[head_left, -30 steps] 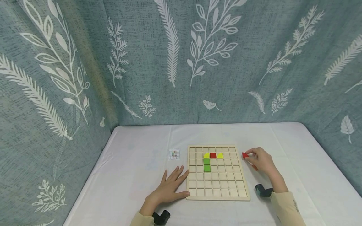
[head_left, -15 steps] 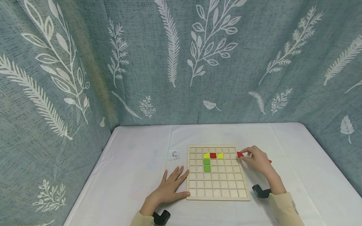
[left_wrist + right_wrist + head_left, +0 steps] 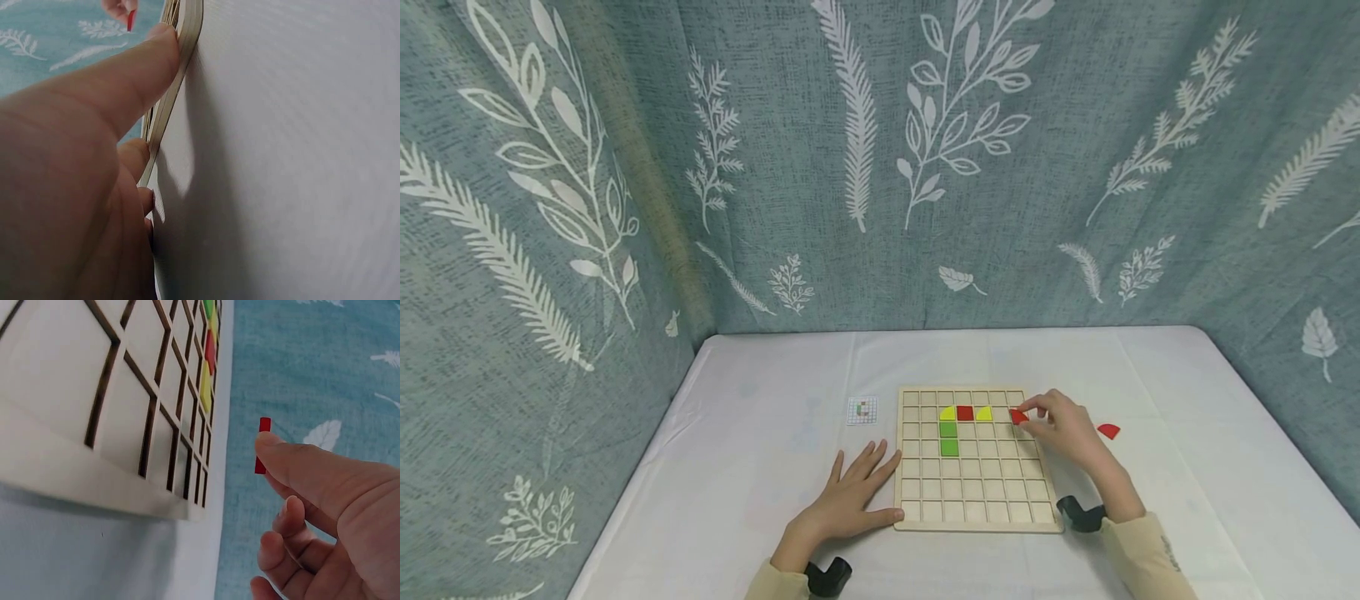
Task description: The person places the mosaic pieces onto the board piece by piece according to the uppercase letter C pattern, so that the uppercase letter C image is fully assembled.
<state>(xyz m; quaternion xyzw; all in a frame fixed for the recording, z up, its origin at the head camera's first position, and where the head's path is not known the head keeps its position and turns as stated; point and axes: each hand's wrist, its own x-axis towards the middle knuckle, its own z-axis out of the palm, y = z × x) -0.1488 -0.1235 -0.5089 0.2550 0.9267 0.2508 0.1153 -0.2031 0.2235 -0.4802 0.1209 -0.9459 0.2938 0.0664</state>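
Observation:
Between thumb and finger my right hand (image 3: 1062, 427) pinches a red quarter-circle tile (image 3: 1018, 417), held above the right side of a wooden grid board (image 3: 977, 527). In the right wrist view that red tile (image 3: 265, 425) shows edge-on, apart from the board. My left hand (image 3: 844, 500) lies with fingers spread at the board's left edge, thumb and fingertip touching it. Set in the board are two yellow quarter-circle tiles (image 3: 984, 414), a red square tile (image 3: 965, 413) between them, and two green square tiles (image 3: 949, 429) below the left yellow one.
A second red quarter-circle tile (image 3: 1108, 431) lies on the white tablecloth (image 3: 1165, 392), right of the board. Left of the board is a small card (image 3: 862, 410) with a printed coloured grid. A leaf-patterned curtain (image 3: 880, 275) hangs behind the table.
My right hand has carried the red quarter-circle tile leftward from beside the board to over its right columns. The second red tile has come into full view. My left hand stays put.

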